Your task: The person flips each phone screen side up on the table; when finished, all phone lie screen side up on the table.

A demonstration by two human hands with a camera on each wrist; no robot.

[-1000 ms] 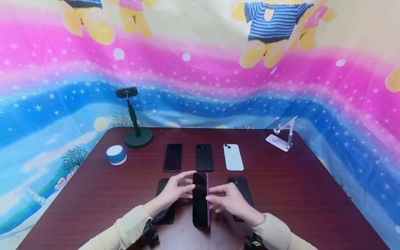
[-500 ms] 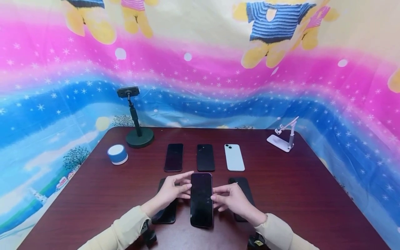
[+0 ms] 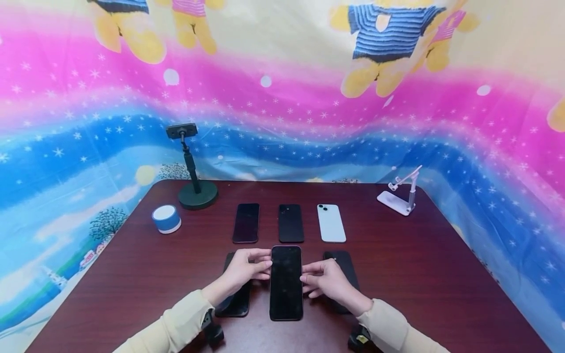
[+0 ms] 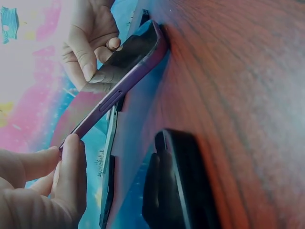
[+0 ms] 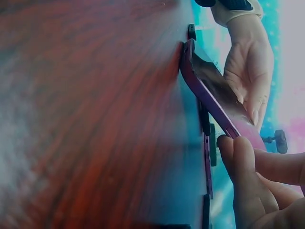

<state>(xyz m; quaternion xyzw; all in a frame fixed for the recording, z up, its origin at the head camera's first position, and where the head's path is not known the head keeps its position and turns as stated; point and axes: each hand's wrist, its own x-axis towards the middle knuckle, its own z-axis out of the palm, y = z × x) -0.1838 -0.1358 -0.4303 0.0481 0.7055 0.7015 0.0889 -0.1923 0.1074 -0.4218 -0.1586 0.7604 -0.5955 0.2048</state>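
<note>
A purple-edged smartphone point(image 3: 286, 284) with a dark screen stands tilted between my hands, screen towards me. In both wrist views its lower edge is at the tabletop and its upper end leans up. My left hand point(image 3: 244, 271) pinches the phone's left edge between thumb and fingers. On the opposite edge, my right hand point(image 3: 328, 282) pinches it the same way. Beneath my left hand lies a black phone point(image 3: 236, 301), partly covered. Another black phone point(image 3: 346, 267) lies partly hidden under my right hand. The left wrist view shows the phone's purple side point(image 4: 114, 98) with its buttons.
Behind, a dark phone point(image 3: 245, 223), a black phone point(image 3: 291, 223) and a white phone point(image 3: 331, 223) lie in a row. A dark green phone stand point(image 3: 197, 195), a blue-and-white cylinder point(image 3: 166, 219) and a white folding stand point(image 3: 399, 198) occupy the brown table's point(image 3: 441, 284) back part.
The held phone has turned from showing its purple right side to facing me squarely with its screen. Both hands keep their pinch on its edges and have barely moved.
</note>
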